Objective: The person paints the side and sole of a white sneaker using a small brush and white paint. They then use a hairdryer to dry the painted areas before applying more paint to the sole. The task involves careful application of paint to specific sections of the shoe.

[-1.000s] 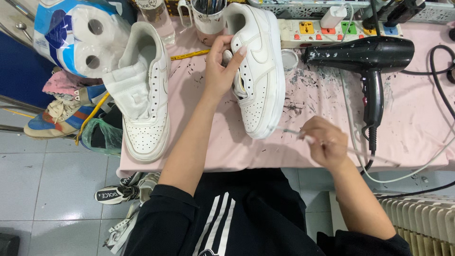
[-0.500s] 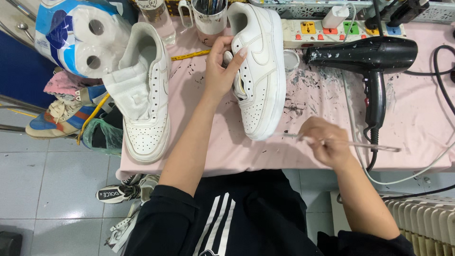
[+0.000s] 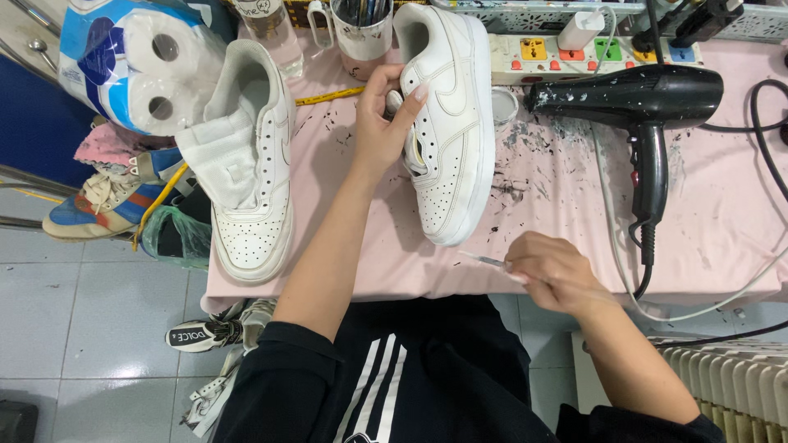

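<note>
- Your table (image 3: 574,205) has a pink cover with black paint specks.
- Two white sneakers lie on it: one (image 3: 254,189) at the left edge, one (image 3: 455,139) in the middle.
- A black hair dryer (image 3: 640,107) lies toward the right, a power strip (image 3: 591,53) along the far edge.

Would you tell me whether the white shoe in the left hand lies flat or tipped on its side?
Tipped: the white shoe rests on its edge, side panel facing up, steadied by the left hand.

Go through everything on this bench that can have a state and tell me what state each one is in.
Left hand: gripping the tilted white sneaker.
Right hand: pinching a thin brush.
Second white sneaker: lying flat, strap flap open.
Hair dryer: lying on its side, paint-speckled.
Power strip: one white plug inserted.
Pink table cover: spattered with dark paint.
</note>
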